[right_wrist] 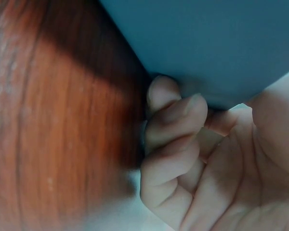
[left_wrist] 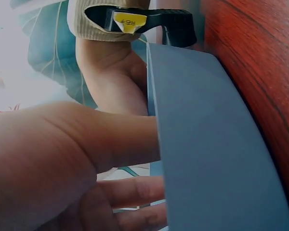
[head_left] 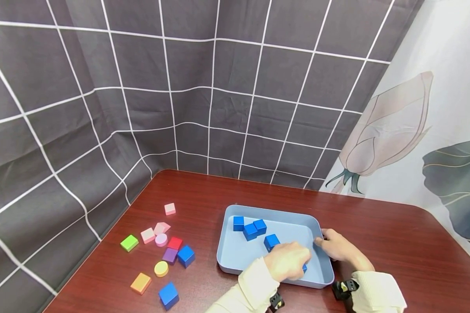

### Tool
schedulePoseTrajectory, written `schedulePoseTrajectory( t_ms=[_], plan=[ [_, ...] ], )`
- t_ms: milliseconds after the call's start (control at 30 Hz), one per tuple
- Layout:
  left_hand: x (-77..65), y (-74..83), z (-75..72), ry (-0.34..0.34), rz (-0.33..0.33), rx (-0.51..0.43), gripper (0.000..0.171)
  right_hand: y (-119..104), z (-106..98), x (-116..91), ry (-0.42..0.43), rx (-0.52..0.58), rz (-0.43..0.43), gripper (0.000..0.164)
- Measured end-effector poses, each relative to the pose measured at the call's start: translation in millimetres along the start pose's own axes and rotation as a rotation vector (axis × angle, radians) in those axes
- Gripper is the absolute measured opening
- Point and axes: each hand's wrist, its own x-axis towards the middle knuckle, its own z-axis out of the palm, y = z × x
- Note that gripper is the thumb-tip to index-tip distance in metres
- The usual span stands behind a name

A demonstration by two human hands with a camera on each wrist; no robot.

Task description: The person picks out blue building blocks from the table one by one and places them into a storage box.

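Note:
A light-blue tray (head_left: 270, 211) stands on the table with several blue cubes (head_left: 250, 231) inside. My left hand (head_left: 287, 261) reaches over its near side into the right part, fingers bent down around a blue cube (head_left: 304, 268) that shows only at its edge. In the left wrist view, the tray wall (left_wrist: 207, 130) hides the left fingertips and that cube. At the tray's right side, my right hand (head_left: 342, 248) grips the wall, thumb over the rim. The right wrist view shows its curled fingers (right_wrist: 171, 161) against the outside of the tray, low near the tabletop.
Left of the tray lie two blue cubes (head_left: 186, 256), a red block (head_left: 175, 243), a purple block (head_left: 170, 255), a yellow disc (head_left: 161, 269), an orange block (head_left: 141, 283), a green block (head_left: 129, 243) and several pink pieces (head_left: 148, 235). A dark gridded curtain (head_left: 235, 108) hangs behind the table.

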Motion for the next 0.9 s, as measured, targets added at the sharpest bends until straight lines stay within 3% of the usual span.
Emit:
schedulePoseTrajectory(
  t_ms=[100,300,533,733,900],
  plan=[
    [0.2,-1.7,-0.2,-0.019,-0.005,-0.015,0.012,-1.1,0.6,0.4,-0.002,0.004,0.004,0.016],
    [0.1,-5.6,-4.6,-0.063,-0.044,-0.074,0.037,-1.9,1.3,0.4,-0.004,0.004,-0.005,0.018],
    [-0.2,-13.4,-16.5,-0.077,-0.062,-0.155,0.043,0.4,0.2,-0.5,-0.005,0.004,0.019,0.019],
    [-18.0,-30.1,-35.0,0.024,-0.131,-0.21,0.044,-0.3,-1.4,-1.3,-0.016,-0.004,0.033,0.027],
    [-40.3,-49.0,-39.0,0.155,-0.132,-0.211,0.042,-2.1,-2.7,-0.7,-0.017,-0.001,0.049,0.025]
  ],
)
